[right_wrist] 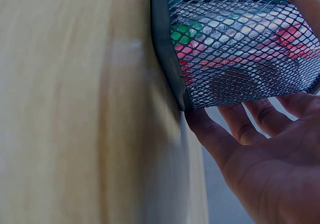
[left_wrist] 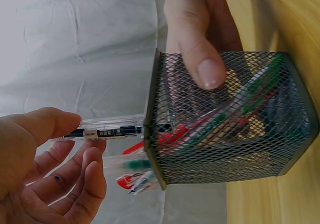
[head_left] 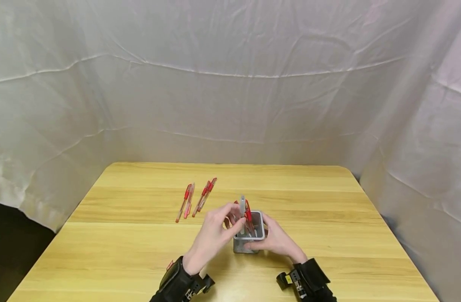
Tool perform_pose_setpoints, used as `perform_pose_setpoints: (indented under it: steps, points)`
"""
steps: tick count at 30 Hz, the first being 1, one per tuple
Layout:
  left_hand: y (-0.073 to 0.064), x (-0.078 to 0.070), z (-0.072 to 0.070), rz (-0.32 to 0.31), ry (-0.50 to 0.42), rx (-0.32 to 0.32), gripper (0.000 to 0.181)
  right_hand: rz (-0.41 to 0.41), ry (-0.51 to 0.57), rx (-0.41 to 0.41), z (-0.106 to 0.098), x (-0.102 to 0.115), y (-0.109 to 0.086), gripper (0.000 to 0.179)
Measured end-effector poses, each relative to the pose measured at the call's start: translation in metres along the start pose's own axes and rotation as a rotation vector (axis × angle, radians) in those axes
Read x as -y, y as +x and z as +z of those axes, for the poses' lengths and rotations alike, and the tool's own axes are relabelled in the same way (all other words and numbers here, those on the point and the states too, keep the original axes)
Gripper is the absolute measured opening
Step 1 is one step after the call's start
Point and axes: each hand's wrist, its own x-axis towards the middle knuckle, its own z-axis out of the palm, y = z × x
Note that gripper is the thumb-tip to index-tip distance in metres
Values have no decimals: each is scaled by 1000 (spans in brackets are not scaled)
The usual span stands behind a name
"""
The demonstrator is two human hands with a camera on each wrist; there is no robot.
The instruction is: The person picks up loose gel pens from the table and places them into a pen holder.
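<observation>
My left hand pinches a clear-barrelled pen between thumb and fingertips, its far end inside the mouth of a mesh pen holder. Dark parts and a printed label show through the pen's barrel. With thumb on one side and fingers on another, my right hand grips the holder, which stands on the table. Several pens with red and green parts lean inside it, visible through the mesh. A red pen sticks up above the rim beside the left fingertips.
Several red-capped pens lie on the wooden table left of the holder, among them a red pen and another red pen. Pale cloth hangs behind the table and at both sides.
</observation>
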Motion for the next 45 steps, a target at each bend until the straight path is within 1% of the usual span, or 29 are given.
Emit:
perform_pose_setpoints:
  steps: [3,6,13,19,25,27,30,35,39,45]
  points:
    - [-1,1,2,-20,5,15,13,5,1,0,1,0,0,79]
    - [-2,2,3,-21,31,25,12,15,19,-1,1,1,0,79]
    - [-3,1,4,-23,121,68,10,19,37,3,0,2,-1,78]
    - [-4,2,5,-60,192,94,3,-6,22,6,0,1,-1,76]
    - [-4,2,6,-83,287,140,11,0,27,11,1,0,0,74]
    - [-4,2,6,-92,291,145,13,-3,35,14,1,0,0,74]
    - [-4,2,5,-96,268,131,13,-6,33,12,0,0,-1,74]
    - [-3,3,0,-95,223,82,10,2,17,-6,0,2,0,74]
    - [-3,5,-4,-100,191,46,10,17,25,-11,-1,3,0,75]
    - [-4,10,-9,-78,178,-36,10,13,36,-13,-1,3,0,77]
